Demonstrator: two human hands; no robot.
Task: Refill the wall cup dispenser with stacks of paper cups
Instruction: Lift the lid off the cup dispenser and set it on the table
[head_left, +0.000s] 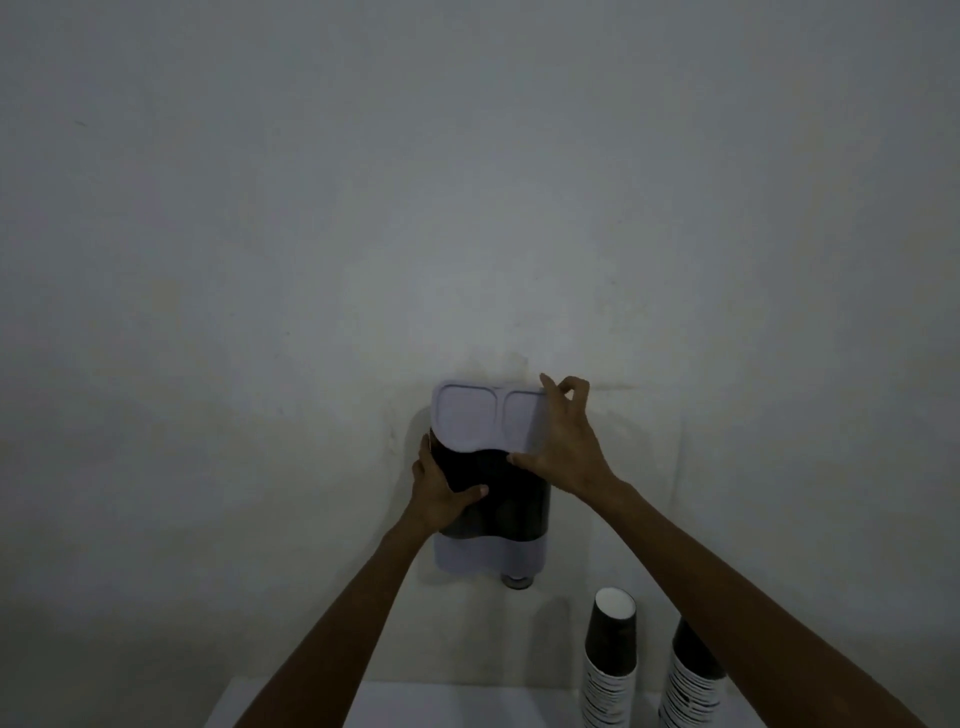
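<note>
A cup dispenser (506, 506) hangs on the wall, with a dark see-through body, a pale base and a pale lid (480, 418) on top. My left hand (441, 488) grips the dispenser's left side, thumb across the dark front. My right hand (563, 436) holds the right end of the lid, thumb at its front edge and fingers at the back corner. Two stacks of dark paper cups stand below right: one stack (609, 660) shows its white inside, the other stack (691, 675) is partly hidden by my right forearm.
A white table (441, 706) runs along the bottom edge under the dispenser and carries the cup stacks. A small dark knob (516, 581) sticks out below the dispenser's base. The plain grey wall (467, 208) fills the remaining view, which is dim.
</note>
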